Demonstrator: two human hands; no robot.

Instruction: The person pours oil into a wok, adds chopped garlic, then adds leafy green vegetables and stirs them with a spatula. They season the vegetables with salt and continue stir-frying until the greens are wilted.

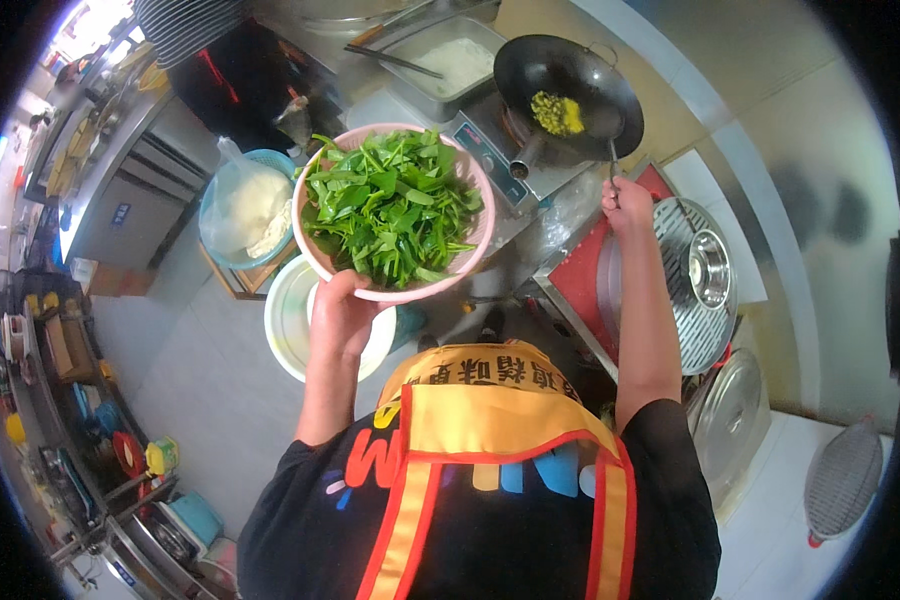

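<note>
My left hand [342,315] grips the near rim of a pink plastic basket [482,232], thumb over the edge, holding it up in front of me. Cut leafy greens [395,200] fill the basket. My right hand [627,205] is closed around the thin metal handle of a cooking utensil [613,155] that reaches into a black wok [530,62]; I cannot tell a ladle from a spatula. Yellow-green chopped food [557,113] lies in the wok. The wok rests on a steel burner [485,150], its stub handle pointing toward me, left of my right hand.
A white bucket [282,335] and a blue basin [210,225] with a pale bag stand below and left of the basket. Behind are a steel tray [490,38] of white food and a person in dark clothes [235,85]. A round grate [685,290] lies right of my forearm.
</note>
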